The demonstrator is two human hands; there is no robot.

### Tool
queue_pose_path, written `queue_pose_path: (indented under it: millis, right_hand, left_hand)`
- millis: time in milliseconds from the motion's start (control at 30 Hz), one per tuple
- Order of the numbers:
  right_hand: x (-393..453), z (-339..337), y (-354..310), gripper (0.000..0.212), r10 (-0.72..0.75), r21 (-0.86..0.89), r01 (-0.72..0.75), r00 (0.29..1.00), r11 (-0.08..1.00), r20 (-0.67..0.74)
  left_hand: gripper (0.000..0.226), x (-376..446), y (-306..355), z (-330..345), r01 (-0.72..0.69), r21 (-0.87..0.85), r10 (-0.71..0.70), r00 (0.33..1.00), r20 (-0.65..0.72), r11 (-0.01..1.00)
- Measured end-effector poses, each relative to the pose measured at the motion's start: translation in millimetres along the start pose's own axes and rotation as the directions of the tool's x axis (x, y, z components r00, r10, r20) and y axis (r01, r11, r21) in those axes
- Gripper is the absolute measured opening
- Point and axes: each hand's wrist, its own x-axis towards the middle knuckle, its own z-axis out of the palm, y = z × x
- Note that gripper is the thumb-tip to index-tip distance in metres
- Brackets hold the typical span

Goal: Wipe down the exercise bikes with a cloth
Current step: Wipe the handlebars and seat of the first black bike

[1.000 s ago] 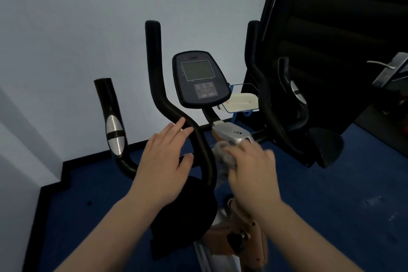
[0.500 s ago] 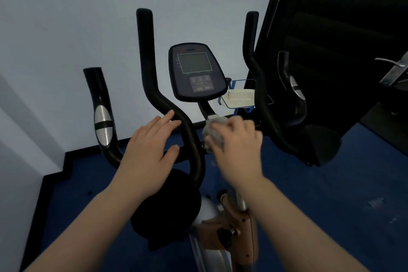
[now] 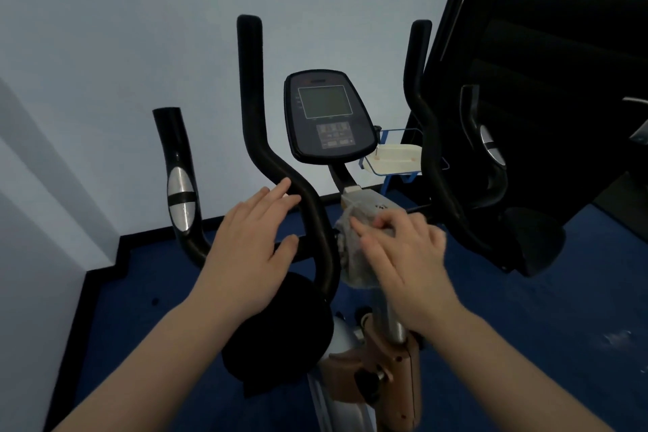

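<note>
Since half a second ago my right hand point(image 3: 403, 256) slid lower; its fingers point(image 3: 377, 242) press the cloth point(image 3: 352, 256) against the bike's stem point(image 3: 368, 202). Left hand point(image 3: 252, 249), fingers spread, steadies the handlebar point(image 3: 280, 165).

Console point(image 3: 329, 119) between two handlebars point(image 3: 259, 137), seat point(image 3: 280, 337) before them.

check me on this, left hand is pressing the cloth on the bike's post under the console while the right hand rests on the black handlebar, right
Not quite: the hands are swapped. In the head view the right hand presses the cloth on the post under the console, while the left hand rests open on the black handlebar.
</note>
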Motion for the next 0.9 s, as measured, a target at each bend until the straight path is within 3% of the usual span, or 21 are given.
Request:
queue_pose_path:
  millis: [100,267,400,567,800,900]
  right_hand:
    - [6.3,0.8,4.4,0.036,-0.077,-0.179,0.074,0.997,0.981,-0.007]
    - [29.4,13.3,-10.8,0.027,-0.065,-0.05,0.067,0.997,0.996,0.035]
    - [5.9,6.3,-2.2,0.033,-0.144,-0.103,0.146,0.989,0.984,0.03]
    - [39.5,10.8,-21.6,0.031,-0.037,-0.08,0.046,0.993,0.996,0.112]
    - [16.1,9.4,-5.2,0.035,-0.156,-0.001,0.156,0.988,0.988,0.023]
    - [30.2,-1.9,-1.3,0.023,-0.054,0.249,0.073,0.995,0.966,-0.079]
  left_hand:
    - [0.051,-0.1,-1.5,0.8,0.002,0.006,-0.002,1.0,-0.009,1.0]
    - [0.05,0.3,-0.4,1.5,0.003,0.007,-0.002,1.0,-0.025,1.0]
    - [0.051,0.5,-0.2,-0.3,0.0,-0.012,0.0,1.0,-0.005,1.0]
    - [0.051,2.4,-0.9,0.7,0.001,-0.002,-0.001,1.0,-0.021,1.0]
    - [0.049,1.1,-0.7,0.7,-0.001,-0.028,0.0,0.999,-0.035,1.0]
    - [0.045,-0.9,-0.2,-0.2,0.022,-0.146,-0.038,0.993,-0.108,0.989]
